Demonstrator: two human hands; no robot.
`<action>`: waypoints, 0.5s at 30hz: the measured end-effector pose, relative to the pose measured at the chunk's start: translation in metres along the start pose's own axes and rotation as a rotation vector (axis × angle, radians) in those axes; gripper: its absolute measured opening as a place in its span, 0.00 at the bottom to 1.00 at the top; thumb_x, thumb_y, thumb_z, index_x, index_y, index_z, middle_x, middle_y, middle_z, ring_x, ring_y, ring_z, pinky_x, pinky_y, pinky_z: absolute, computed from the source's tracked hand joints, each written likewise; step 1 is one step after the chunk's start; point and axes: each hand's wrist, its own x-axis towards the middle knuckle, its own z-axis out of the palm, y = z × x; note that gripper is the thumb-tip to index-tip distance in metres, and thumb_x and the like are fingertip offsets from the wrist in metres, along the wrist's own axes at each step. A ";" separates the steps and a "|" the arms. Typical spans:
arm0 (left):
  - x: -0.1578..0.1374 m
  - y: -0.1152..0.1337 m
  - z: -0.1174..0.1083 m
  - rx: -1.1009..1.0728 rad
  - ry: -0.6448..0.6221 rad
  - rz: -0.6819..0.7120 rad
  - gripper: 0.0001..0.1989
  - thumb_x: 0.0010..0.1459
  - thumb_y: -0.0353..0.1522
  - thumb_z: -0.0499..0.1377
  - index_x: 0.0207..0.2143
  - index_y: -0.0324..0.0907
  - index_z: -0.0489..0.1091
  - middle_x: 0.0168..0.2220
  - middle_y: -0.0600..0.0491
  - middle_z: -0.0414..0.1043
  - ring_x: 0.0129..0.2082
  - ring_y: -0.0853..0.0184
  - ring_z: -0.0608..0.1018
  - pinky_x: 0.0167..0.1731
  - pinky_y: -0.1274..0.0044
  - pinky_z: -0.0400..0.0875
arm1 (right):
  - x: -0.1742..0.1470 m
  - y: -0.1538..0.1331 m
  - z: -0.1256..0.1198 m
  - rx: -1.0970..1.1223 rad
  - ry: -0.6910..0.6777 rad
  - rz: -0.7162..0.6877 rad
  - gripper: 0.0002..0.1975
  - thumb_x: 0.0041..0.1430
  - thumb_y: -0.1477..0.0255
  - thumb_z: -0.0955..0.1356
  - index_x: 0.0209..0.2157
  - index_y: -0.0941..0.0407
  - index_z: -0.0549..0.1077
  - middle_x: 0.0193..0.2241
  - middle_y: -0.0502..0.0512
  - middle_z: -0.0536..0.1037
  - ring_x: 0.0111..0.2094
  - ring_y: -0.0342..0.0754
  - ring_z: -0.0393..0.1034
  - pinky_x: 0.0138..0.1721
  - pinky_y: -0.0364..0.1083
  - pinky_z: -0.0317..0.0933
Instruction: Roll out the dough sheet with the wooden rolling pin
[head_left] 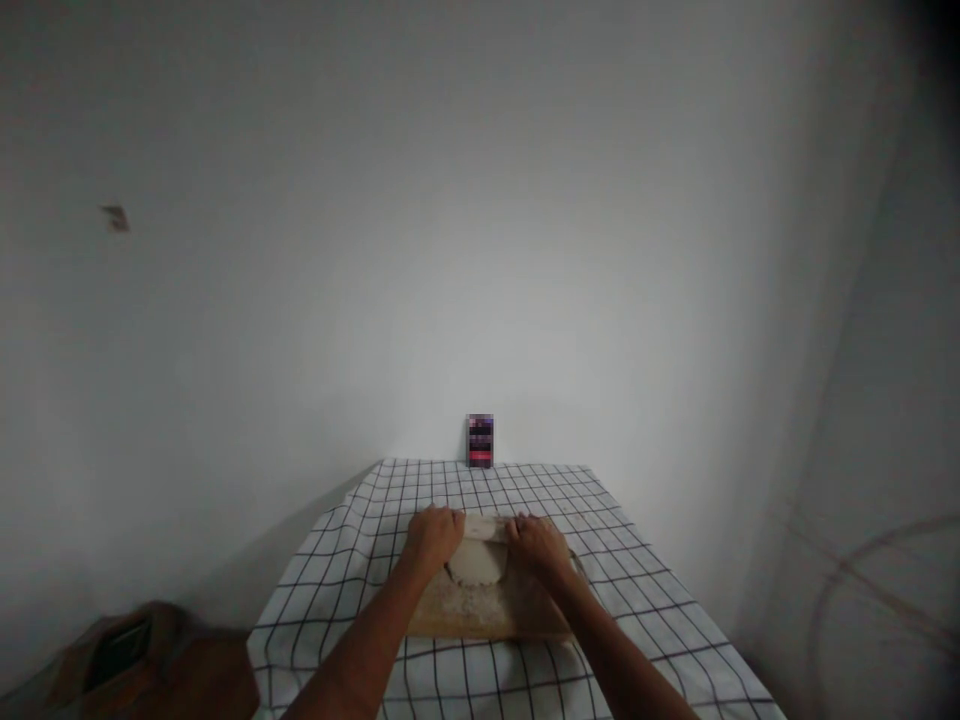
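Note:
A pale rolling pin (pixel 486 527) lies crosswise over the far part of a flattened sheet of dough (pixel 478 563). My left hand (pixel 436 536) is closed round the pin's left end, and my right hand (pixel 538 545) grips its right end. Both ends of the pin are hidden under my fingers. Beneath the dough is a wooden board (pixel 489 618), its near part dusted with flour. The dough's near edge looks uneven.
A white checked cloth (pixel 337 585) covers the table. At its far edge, a small upright item with a blurred front (pixel 480 441) leans by the white wall (pixel 480 250). On the floor at lower left stands a brown box-like object (pixel 124 655).

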 end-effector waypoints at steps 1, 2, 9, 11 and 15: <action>-0.005 0.001 -0.002 0.002 -0.006 -0.008 0.17 0.74 0.27 0.53 0.52 0.37 0.82 0.48 0.36 0.86 0.51 0.49 0.86 0.50 0.61 0.81 | -0.003 -0.002 -0.002 0.030 0.005 0.019 0.21 0.81 0.71 0.58 0.55 0.54 0.82 0.55 0.62 0.87 0.57 0.57 0.81 0.57 0.49 0.70; -0.009 0.003 -0.005 0.004 -0.010 -0.016 0.18 0.74 0.27 0.52 0.52 0.37 0.82 0.49 0.36 0.86 0.51 0.49 0.86 0.50 0.61 0.81 | -0.006 -0.004 -0.003 0.068 0.016 0.046 0.22 0.82 0.69 0.57 0.56 0.54 0.83 0.55 0.61 0.87 0.58 0.56 0.81 0.57 0.49 0.70; -0.025 0.008 -0.018 0.003 0.003 -0.034 0.22 0.76 0.28 0.49 0.55 0.40 0.83 0.48 0.37 0.88 0.51 0.48 0.87 0.54 0.59 0.80 | -0.021 -0.009 -0.001 0.220 0.061 0.143 0.25 0.84 0.63 0.57 0.50 0.55 0.84 0.52 0.61 0.89 0.56 0.55 0.83 0.56 0.48 0.72; -0.024 0.009 -0.017 -0.001 0.015 -0.040 0.23 0.75 0.28 0.49 0.55 0.41 0.84 0.49 0.37 0.88 0.52 0.47 0.87 0.54 0.58 0.80 | -0.021 -0.009 0.000 0.216 0.074 0.119 0.26 0.84 0.64 0.56 0.50 0.55 0.84 0.52 0.60 0.89 0.56 0.55 0.83 0.56 0.48 0.72; -0.017 0.009 -0.009 -0.022 0.045 -0.062 0.21 0.74 0.28 0.50 0.50 0.40 0.84 0.48 0.37 0.88 0.51 0.47 0.86 0.52 0.59 0.79 | -0.015 -0.008 0.004 0.189 0.089 0.120 0.26 0.84 0.65 0.56 0.50 0.54 0.85 0.52 0.61 0.89 0.56 0.54 0.83 0.56 0.48 0.72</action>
